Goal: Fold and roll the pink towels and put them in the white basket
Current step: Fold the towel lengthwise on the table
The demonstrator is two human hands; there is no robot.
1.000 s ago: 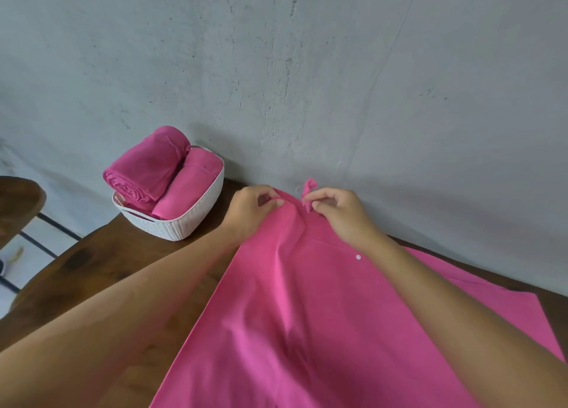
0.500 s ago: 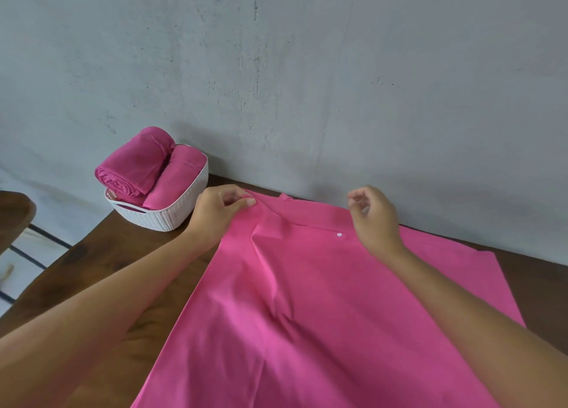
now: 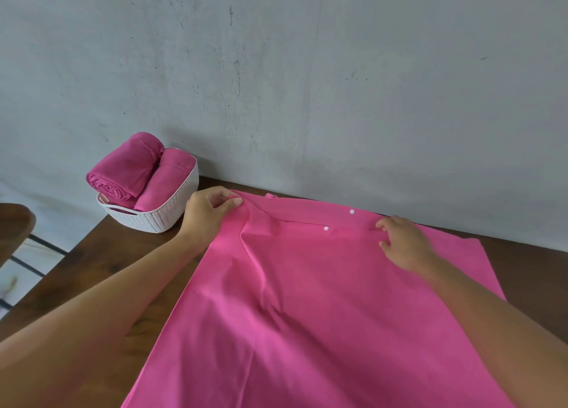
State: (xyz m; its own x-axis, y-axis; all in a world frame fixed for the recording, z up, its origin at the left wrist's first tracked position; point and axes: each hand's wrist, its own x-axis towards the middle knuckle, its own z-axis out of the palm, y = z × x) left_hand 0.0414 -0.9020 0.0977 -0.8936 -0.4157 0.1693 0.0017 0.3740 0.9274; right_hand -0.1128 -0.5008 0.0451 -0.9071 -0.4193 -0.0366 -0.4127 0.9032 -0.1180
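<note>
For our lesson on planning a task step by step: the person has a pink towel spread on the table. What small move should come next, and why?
Probably pull the far edge taut sideways. The left hand pinches the pink towel at its far left corner, the right hand holds that edge farther along, and creases run between them.

Right hand [image 3: 402, 243] slides out along the towel [image 3: 307, 300] edge — well apart from left hand [image 3: 209, 213] now, second snap [image 3: 352, 211] showing.
</note>
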